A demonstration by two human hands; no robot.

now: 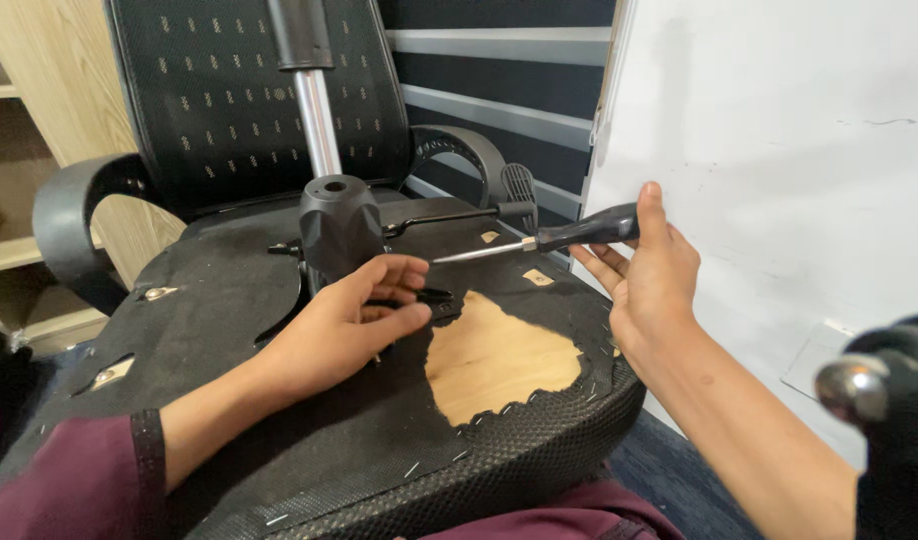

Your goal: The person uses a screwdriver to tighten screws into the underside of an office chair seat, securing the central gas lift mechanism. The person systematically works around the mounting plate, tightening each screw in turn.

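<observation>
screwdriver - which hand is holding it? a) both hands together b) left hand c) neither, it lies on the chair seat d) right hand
d: the right hand grips the black handle of the screwdriver, its metal shaft pointing toward the mechanism on the upturned chair seat, while the left hand rests open at the base of that mechanism.
</observation>
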